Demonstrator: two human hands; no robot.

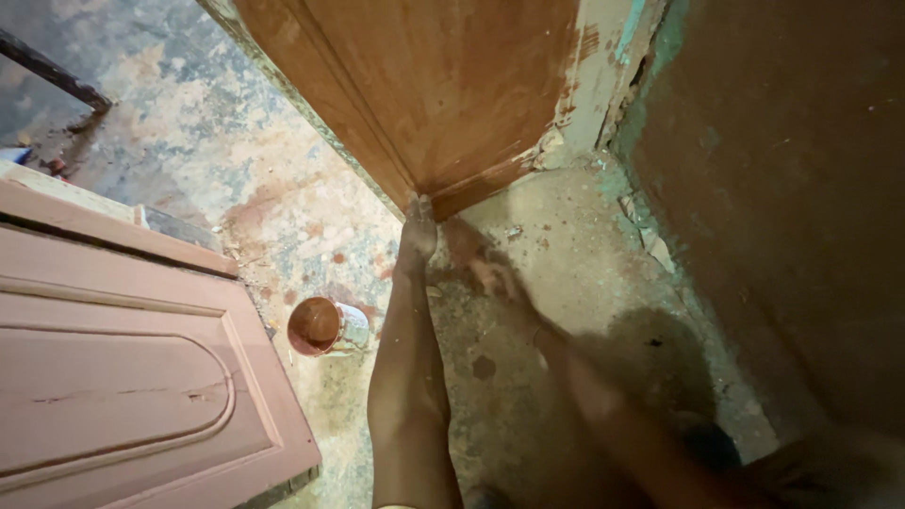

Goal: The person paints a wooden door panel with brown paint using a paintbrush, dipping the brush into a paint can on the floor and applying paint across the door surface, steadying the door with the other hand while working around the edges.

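Observation:
My left hand (418,234) reaches forward and grips the bottom corner of a brown, freshly painted wooden door (443,85), with the fingers closed on its lower edge. My right hand (490,273) hovers low over the concrete floor just right of the left hand and below the door's bottom edge. It is motion-blurred, so I cannot tell what it holds, if anything. A small round tin (326,326) with brown paint inside stands on the floor to the left of my left forearm.
A pinkish panelled door (123,377) lies flat at the left, its edge close to the tin. A dark brown wall (801,207) fills the right side. The pale door frame (599,75) has chipped paint. The stained floor (283,198) carries paint spots and rubble.

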